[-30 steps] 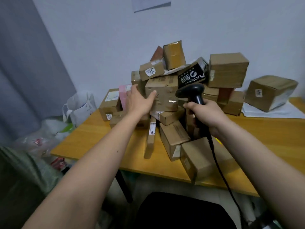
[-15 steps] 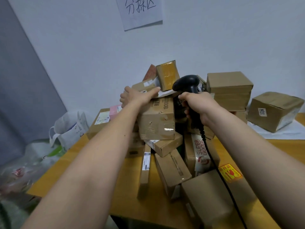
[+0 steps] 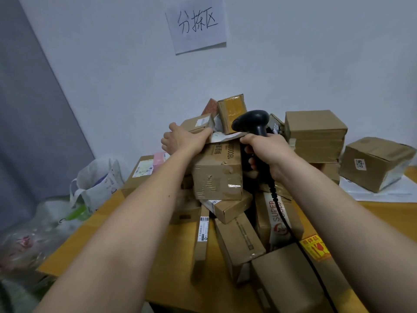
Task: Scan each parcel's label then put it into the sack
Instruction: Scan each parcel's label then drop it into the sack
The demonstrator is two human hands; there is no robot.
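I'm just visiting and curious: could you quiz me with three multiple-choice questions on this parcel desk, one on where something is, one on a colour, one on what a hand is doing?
1. Where is the handwritten paper sign?
A on the wall
B on the table
C on a box

2. What colour is the scanner?
A white
B black
C yellow

3. What is the right hand doing?
A resting open
B gripping the scanner
C holding a sack

Answers:
1 A, it hangs above the parcel pile.
2 B, head and handle are black.
3 B, fingers wrap round the handle.

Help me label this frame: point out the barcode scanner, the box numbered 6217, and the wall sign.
barcode scanner (image 3: 252, 119): head view, top of its head.
box numbered 6217 (image 3: 383, 154): head view, top face.
wall sign (image 3: 197, 23): head view, handwritten middle.
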